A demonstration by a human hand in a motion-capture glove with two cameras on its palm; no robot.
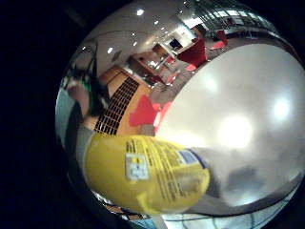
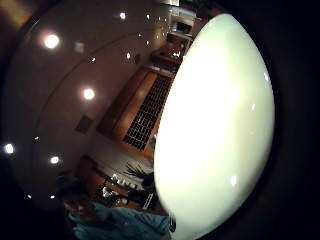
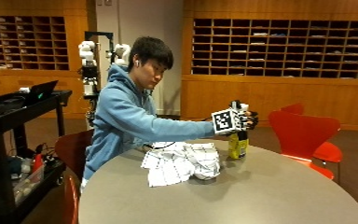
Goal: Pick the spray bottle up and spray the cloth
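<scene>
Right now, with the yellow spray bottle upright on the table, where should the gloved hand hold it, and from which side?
Probably at the narrow neck under the trigger head, coming from the side: the spray bottle stands upright beside the cloth, and the right hand is already at its top.

Yellow spray bottle and checked cloth on the round grey table

The yellow plastic spray bottle (image 3: 238, 145) with a printed label stands upright near the table's far edge, its top gripped by the black-gloved right hand (image 3: 246, 119). The crumpled white cloth with dark grid lines (image 3: 182, 162) lies in a heap on the tabletop just beside the bottle, nearer the person.
</scene>
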